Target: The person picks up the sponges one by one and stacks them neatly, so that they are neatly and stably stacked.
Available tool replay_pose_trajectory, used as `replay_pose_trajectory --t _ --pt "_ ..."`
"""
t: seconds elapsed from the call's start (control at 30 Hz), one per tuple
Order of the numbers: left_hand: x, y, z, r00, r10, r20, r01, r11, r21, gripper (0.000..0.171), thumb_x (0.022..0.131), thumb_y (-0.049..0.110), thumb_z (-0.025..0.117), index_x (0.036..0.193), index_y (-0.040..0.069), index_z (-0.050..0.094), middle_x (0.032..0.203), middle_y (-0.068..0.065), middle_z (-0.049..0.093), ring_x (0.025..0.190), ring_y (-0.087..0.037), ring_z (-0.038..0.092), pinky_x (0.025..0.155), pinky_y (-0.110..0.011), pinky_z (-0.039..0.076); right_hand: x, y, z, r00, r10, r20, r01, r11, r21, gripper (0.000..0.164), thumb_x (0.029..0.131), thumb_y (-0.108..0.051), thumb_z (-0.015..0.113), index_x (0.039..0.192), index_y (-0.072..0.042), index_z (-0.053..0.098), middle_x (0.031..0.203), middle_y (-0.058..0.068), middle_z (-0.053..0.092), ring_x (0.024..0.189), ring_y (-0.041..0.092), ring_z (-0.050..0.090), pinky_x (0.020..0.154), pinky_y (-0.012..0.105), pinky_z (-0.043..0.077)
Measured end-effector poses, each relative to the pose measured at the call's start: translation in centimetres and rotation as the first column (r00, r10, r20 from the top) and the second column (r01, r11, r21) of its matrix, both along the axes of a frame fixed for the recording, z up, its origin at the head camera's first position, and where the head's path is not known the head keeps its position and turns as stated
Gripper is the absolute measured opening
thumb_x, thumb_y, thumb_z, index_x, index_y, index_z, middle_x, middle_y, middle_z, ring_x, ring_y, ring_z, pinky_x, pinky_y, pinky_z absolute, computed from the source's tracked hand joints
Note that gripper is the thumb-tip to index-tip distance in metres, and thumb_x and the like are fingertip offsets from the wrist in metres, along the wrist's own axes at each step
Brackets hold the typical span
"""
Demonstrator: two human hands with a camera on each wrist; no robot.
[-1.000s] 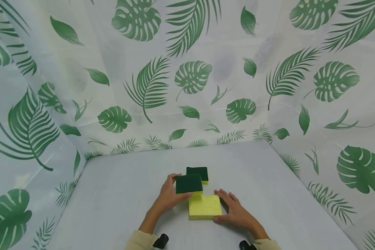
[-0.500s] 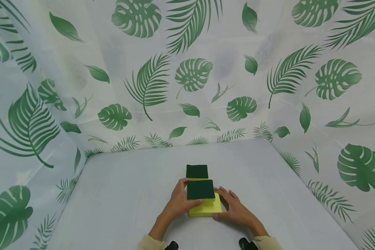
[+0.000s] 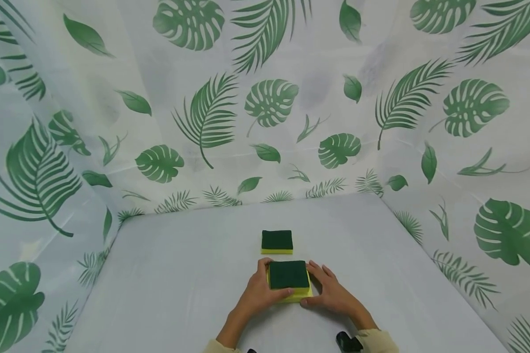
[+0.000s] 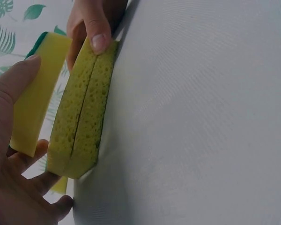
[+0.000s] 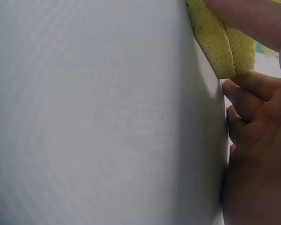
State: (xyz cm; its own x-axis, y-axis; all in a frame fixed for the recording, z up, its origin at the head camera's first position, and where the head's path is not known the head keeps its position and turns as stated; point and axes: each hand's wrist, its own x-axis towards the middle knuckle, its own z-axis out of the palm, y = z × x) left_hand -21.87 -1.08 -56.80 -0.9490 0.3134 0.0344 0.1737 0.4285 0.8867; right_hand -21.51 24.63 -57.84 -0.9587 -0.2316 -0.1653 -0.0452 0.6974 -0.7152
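While left fingers (image 4: 22, 76) pinch sponge (image 3: 289, 274), green face up, long axis sideways, right fingers (image 3: 320, 276) grip lower stack (image 4: 94, 103).

Two green-topped sponges (image 3: 288, 273), two yellow layers (image 4: 78, 112) show

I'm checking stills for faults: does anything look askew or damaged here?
No damage shows. Only the green-topped sponge in the left hand looks unsettled: the left wrist view shows a gap between it and the yellow stack gripped by the right hand. That's just from being held.
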Motion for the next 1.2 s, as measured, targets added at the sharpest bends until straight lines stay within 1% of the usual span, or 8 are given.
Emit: replay_pose_trajectory --t 0.17,0.43,0.7,0.87,0.93,1.0,1.07,1.2 --pt "0.2 0.1 -0.4 0.999 0.019 -0.027 -0.020 0.999 -0.025 0.095 0.084 0.051 0.089 0.149 0.008 0.035 0.135 -0.018 0.061 0.115 -0.032 0.060 0.097 -0.058 0.051 -0.1 0.0 0.0 1.000 0.013 -0.015 -0.014 1.000 -0.011 0.104 0.076 -0.049 0.093 0.163 -0.014 0.046 0.172 0.019 0.030 0.159 0.053 0.009 0.121 0.075 0.011" --pt "0.3 0.3 -0.9 0.997 0.030 -0.074 -0.032 0.999 -0.034 0.093 0.083 0.050 0.090 0.147 0.007 0.038 0.133 -0.014 0.060 0.113 -0.028 0.057 0.095 -0.054 0.050 -0.3 0.0 -0.1 0.999 0.036 -0.031 -0.037 0.999 -0.022 0.104 0.077 -0.049 0.091 0.163 -0.013 0.046 0.172 0.020 0.031 0.161 0.048 0.011 0.124 0.070 0.006" --pt "0.5 0.5 -1.2 0.994 0.036 -0.106 -0.044 0.996 -0.072 0.093 0.082 0.049 0.091 0.147 0.007 0.039 0.131 -0.013 0.060 0.112 -0.028 0.058 0.094 -0.052 0.050 -0.3 0.2 -0.3 0.997 0.049 -0.057 -0.051 0.998 -0.034 0.104 0.076 -0.049 0.093 0.162 -0.012 0.047 0.171 0.020 0.033 0.161 0.045 0.016 0.126 0.067 0.006" --pt "0.7 0.6 -1.2 0.991 0.042 -0.128 -0.053 0.995 -0.086 0.093 0.082 0.048 0.092 0.145 0.006 0.040 0.129 -0.012 0.059 0.110 -0.028 0.057 0.093 -0.052 0.050 -0.3 0.2 -0.4 0.997 0.049 -0.061 -0.051 0.998 -0.035 0.104 0.076 -0.048 0.093 0.162 -0.013 0.046 0.171 0.019 0.034 0.161 0.045 0.015 0.125 0.068 0.006" --pt "0.7 0.6 -1.3 0.991 0.044 -0.125 -0.055 0.994 -0.090 0.093 0.082 0.050 0.091 0.146 0.006 0.040 0.130 -0.012 0.059 0.111 -0.027 0.056 0.093 -0.052 0.050 -0.3 0.2 -0.5 0.997 0.046 -0.057 -0.048 0.998 -0.035 0.104 0.076 -0.048 0.093 0.163 -0.013 0.046 0.171 0.020 0.033 0.161 0.047 0.014 0.125 0.069 0.006" --pt "0.8 0.6 -1.2 0.991 0.047 -0.126 -0.059 0.994 -0.096 0.094 0.082 0.050 0.091 0.147 0.006 0.040 0.131 -0.013 0.059 0.112 -0.028 0.056 0.094 -0.053 0.050 -0.3 0.2 -0.5 0.998 0.042 -0.049 -0.043 0.999 -0.032 0.105 0.076 -0.048 0.092 0.163 -0.013 0.046 0.171 0.019 0.033 0.160 0.047 0.013 0.125 0.070 0.007" --pt "0.8 0.7 -1.3 0.991 0.051 -0.127 -0.062 0.994 -0.088 0.096 0.082 0.050 0.091 0.149 0.005 0.038 0.135 -0.016 0.059 0.116 -0.032 0.057 0.097 -0.058 0.049 -0.3 0.2 -0.5 0.998 0.039 -0.044 -0.040 0.999 -0.032 0.105 0.076 -0.048 0.092 0.163 -0.013 0.045 0.171 0.019 0.033 0.161 0.047 0.013 0.125 0.069 0.006" --pt "0.9 0.8 -1.4 0.995 0.050 -0.087 -0.056 0.997 -0.062 0.106 0.083 0.054 0.089 0.159 0.009 0.029 0.149 -0.019 0.053 0.130 -0.043 0.051 0.105 -0.068 0.043 -0.2 0.2 -0.4 0.999 0.030 -0.032 -0.031 0.999 -0.029 0.105 0.076 -0.048 0.092 0.164 -0.013 0.045 0.172 0.019 0.032 0.161 0.047 0.012 0.125 0.070 0.006"
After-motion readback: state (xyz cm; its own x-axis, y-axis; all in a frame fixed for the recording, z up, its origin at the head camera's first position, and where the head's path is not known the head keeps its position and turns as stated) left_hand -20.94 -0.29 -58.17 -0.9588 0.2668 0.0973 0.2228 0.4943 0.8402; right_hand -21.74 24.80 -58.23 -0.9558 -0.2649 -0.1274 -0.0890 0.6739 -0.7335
